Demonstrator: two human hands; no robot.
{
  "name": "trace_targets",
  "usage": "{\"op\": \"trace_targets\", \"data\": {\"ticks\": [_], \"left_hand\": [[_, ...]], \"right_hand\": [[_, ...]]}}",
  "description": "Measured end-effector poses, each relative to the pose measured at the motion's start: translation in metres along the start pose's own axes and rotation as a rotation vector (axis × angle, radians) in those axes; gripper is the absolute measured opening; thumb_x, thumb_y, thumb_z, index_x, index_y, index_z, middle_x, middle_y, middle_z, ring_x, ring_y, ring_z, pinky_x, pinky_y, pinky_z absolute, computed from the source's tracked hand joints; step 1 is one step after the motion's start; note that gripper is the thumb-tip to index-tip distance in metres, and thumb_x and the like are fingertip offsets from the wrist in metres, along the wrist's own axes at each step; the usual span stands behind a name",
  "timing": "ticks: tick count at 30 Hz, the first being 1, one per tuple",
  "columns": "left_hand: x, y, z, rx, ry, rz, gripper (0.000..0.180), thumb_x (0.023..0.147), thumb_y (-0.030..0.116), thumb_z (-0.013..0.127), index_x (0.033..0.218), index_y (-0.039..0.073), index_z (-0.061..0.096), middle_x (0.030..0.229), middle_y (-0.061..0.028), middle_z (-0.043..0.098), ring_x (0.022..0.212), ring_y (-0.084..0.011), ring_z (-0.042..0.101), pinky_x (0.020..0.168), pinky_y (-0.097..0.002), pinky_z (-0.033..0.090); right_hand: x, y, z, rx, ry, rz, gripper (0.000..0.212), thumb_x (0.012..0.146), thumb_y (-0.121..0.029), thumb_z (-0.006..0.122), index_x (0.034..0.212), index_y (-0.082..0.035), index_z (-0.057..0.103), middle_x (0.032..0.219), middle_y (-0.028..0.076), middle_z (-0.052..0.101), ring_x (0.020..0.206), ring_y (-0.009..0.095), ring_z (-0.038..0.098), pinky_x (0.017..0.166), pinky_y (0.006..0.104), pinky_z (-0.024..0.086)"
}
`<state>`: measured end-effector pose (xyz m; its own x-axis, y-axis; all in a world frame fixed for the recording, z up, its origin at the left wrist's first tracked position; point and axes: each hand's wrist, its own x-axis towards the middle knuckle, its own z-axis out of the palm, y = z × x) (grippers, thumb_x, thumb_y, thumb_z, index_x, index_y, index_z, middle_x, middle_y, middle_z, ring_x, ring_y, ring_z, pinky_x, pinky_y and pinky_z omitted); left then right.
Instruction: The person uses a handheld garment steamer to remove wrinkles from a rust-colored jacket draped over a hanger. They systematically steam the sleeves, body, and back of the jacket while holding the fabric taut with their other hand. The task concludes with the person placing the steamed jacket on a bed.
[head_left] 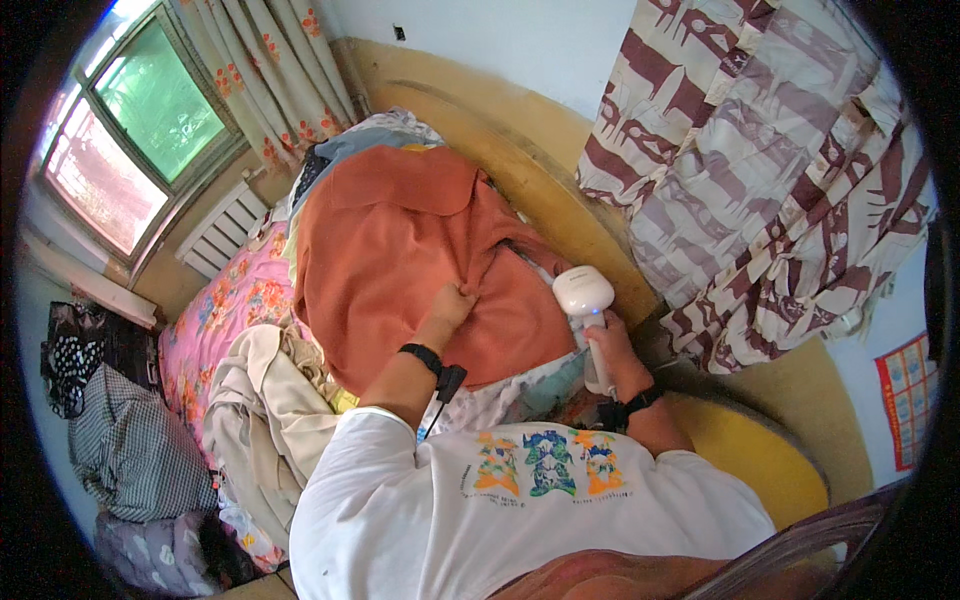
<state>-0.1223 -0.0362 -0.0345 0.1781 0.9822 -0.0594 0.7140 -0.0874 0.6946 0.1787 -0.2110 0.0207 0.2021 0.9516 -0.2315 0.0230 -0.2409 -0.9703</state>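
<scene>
I note matt, soft rust-orange cloth garment (400,260); smooth glossy white plastic handheld steamer (585,300); bedsheet (215,320) of floral printed cotton, matt.

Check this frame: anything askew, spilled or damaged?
Nothing damaged or spilled. The orange garment lies rumpled where the left hand pinches it; the right hand grips a white handheld steamer.

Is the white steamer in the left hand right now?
No, the white handheld steamer is gripped by the right hand, while the left hand pinches the orange garment.
</scene>
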Motion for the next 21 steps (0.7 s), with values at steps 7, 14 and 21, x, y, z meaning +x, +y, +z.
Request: {"op": "trace_targets", "data": {"ticks": [7, 14, 21], "left_hand": [[-0.079, -0.036, -0.116, 0.166, -0.173, -0.061, 0.031, 0.067, 0.027, 0.067, 0.085, 0.003, 0.064, 0.083, -0.0218, 0.064, 0.081, -0.0365, 0.063, 0.072, -0.0403, 0.049], [-0.173, -0.196, -0.228, 0.307, 0.177, -0.359, 0.035, 0.068, 0.028, 0.071, 0.090, 0.002, 0.066, 0.088, -0.0227, 0.065, 0.089, -0.0355, 0.063, 0.077, -0.0401, 0.048], [-0.228, -0.269, -0.249, 0.466, 0.213, -0.635, 0.036, 0.074, 0.021, 0.067, 0.102, 0.001, 0.060, 0.100, -0.0230, 0.062, 0.098, -0.0332, 0.060, 0.085, -0.0426, 0.047]], "right_hand": [[-0.002, -0.034, 0.048, 0.101, -0.006, -0.104, 0.038, 0.066, -0.013, 0.060, 0.102, 0.001, 0.056, 0.082, 0.008, 0.057, 0.074, 0.020, 0.054, 0.068, 0.0333, 0.042], [-0.001, -0.044, 0.126, 0.196, -0.207, -0.141, 0.041, 0.067, -0.008, 0.060, 0.107, 0.001, 0.053, 0.086, 0.008, 0.056, 0.073, 0.017, 0.053, 0.065, 0.0301, 0.042], [-0.016, -0.047, 0.171, 0.094, -0.287, -0.065, 0.044, 0.065, -0.009, 0.062, 0.106, 0.003, 0.055, 0.083, 0.010, 0.059, 0.071, 0.018, 0.056, 0.065, 0.0289, 0.043]]}}
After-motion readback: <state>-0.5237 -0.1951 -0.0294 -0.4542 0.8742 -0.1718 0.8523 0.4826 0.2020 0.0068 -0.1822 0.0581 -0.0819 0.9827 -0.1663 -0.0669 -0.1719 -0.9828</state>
